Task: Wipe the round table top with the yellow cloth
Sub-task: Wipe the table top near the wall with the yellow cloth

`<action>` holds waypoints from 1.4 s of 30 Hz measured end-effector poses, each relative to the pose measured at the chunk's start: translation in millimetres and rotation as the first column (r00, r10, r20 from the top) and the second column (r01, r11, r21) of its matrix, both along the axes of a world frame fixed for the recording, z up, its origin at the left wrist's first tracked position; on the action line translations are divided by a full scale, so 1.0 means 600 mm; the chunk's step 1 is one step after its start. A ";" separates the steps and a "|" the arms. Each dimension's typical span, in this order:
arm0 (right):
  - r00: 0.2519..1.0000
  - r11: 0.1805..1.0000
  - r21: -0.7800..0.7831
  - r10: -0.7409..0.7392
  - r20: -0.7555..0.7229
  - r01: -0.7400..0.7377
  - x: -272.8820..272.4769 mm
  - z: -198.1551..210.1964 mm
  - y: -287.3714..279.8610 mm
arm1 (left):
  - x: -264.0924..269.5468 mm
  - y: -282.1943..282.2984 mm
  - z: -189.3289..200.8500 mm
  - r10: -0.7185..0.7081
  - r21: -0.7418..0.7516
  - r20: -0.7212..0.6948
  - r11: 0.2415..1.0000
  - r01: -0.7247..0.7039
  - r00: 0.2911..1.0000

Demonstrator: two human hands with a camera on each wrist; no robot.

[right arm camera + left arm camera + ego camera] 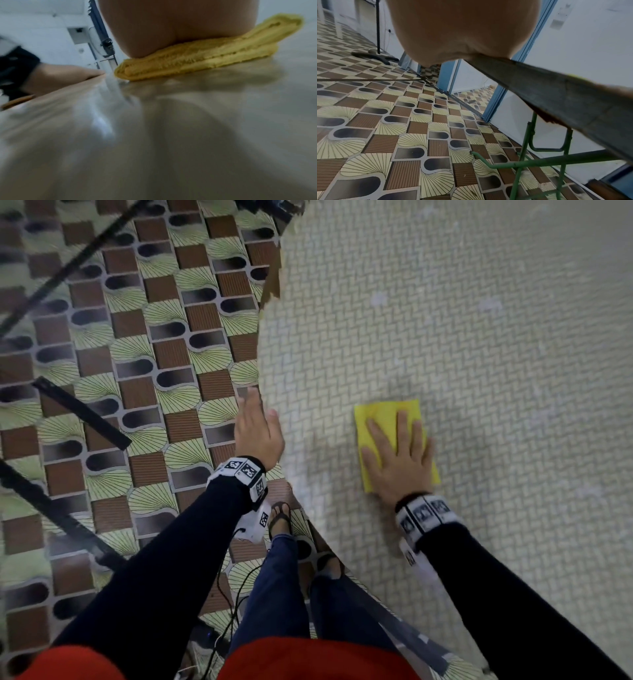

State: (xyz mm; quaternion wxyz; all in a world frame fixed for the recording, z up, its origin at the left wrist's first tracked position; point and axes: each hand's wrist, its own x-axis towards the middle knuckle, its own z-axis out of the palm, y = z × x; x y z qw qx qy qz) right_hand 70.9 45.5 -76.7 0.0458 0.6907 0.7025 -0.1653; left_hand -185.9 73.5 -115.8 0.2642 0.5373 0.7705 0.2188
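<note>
Both hands are in the head view. The right hand [399, 455] lies flat, with straight spread fingers [403, 429], on the yellow cloth [383, 413] and presses it on the round table top [479, 337]. The cloth is folded in a thick rectangle; in the right wrist view its layers [202, 59] show under the heel of the hand [178, 27]. It lies at about 7 o'clock on the part of the top that is seen, near the edge. The left hand [257, 433] is at 9 o'clock from the cloth, at the table's edge [556, 92], fingers straight and close together; it grips nothing. In the left wrist view only the palm [464, 29] is seen, so the fingertips cannot be told there.

No container is in view.

The table top has a pale woven pattern with some lighter spots, and its far side is cut off by the frame. At 12 o'clock the edge is chipped and shows brown [272, 285]. Under the top stand green metal legs [522, 162]. The right wrist view is blurred over the table surface.

Both wrists carry bands with black and white square code marks [247, 472]; no words can be read. The floor [120, 354] has brown, cream and dark tiles.
</note>
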 end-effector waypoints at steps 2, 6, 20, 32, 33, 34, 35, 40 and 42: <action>0.999 0.997 0.059 -0.048 0.001 0.048 -0.052 -0.004 0.052 | -0.002 0.000 0.004 -0.029 -0.022 0.012 0.999 0.029 1.000; 0.992 0.992 0.015 0.126 -0.024 -0.125 -0.147 -0.009 0.069 | -0.006 0.001 0.008 -0.057 -0.005 0.019 0.998 0.057 0.998; 0.980 0.979 -0.028 -0.199 0.025 0.200 -0.084 -0.006 0.127 | -0.064 0.076 0.017 -0.285 -0.084 -0.176 0.958 0.274 0.942; 0.972 0.973 -0.019 -0.231 -0.034 0.231 -0.076 0.008 0.028 | -0.051 0.126 0.020 -0.248 -0.126 -0.228 0.966 0.224 0.941; 0.959 0.959 -0.025 -0.283 -0.022 0.283 -0.072 0.007 0.060 | -0.051 0.126 0.020 -0.248 -0.129 -0.227 0.966 0.224 0.942; 0.948 0.947 -0.032 -0.319 -0.013 0.319 -0.074 0.007 0.097 | -0.051 0.126 0.019 -0.248 -0.127 -0.224 0.966 0.224 0.942; 0.943 0.942 -0.042 -0.334 -0.005 0.333 -0.081 0.006 0.133 | -0.052 0.126 0.018 -0.248 -0.122 -0.223 0.967 0.226 0.943; 0.991 0.988 -0.079 -0.134 -0.019 0.132 -0.172 -0.005 0.221 | -0.060 0.125 0.013 -0.276 -0.101 -0.167 0.960 0.262 0.946; 1.000 1.000 -0.010 0.007 -0.027 -0.007 -0.204 -0.008 0.193 | -0.060 0.123 0.014 -0.273 -0.072 -0.154 0.962 0.264 0.950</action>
